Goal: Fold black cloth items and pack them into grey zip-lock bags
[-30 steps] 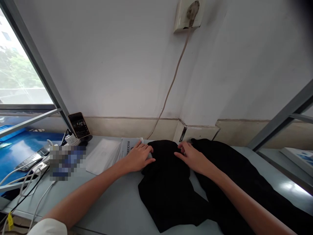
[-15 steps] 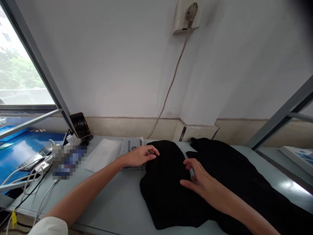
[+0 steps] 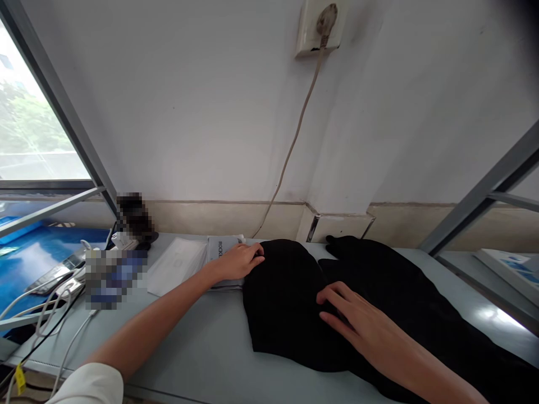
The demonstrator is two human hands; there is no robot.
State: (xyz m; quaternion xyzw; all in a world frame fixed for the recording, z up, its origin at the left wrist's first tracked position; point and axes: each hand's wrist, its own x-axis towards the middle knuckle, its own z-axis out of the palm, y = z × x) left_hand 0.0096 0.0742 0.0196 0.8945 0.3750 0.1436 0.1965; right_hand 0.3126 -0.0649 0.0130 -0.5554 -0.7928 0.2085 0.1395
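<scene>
A black garment (image 3: 290, 314) lies spread over the grey-blue tabletop, with a rounded part at the left and a longer part stretching to the lower right. At the garment's upper left edge is my left hand (image 3: 240, 261), its fingers curled and closed on the cloth. My right hand (image 3: 349, 314) rests on the middle of the garment, palm down, fingers bent and thumb held apart from them. Its fingertips touch the fabric. Partly behind my left hand lies a grey printed packet (image 3: 214, 248).
Flat clear plastic bags (image 3: 174, 269) lie left of the packet. Farther left are white cables and a power strip (image 3: 69, 289), beside blurred items. Grey metal frame bars (image 3: 475, 202) slant at both sides. A cord (image 3: 290, 154) hangs down the wall from a socket (image 3: 322, 28).
The garment's lower left edge has moved up and its left outline is smoother. My left hand has shifted slightly left to the edge; my right hand has moved slightly right and down.
</scene>
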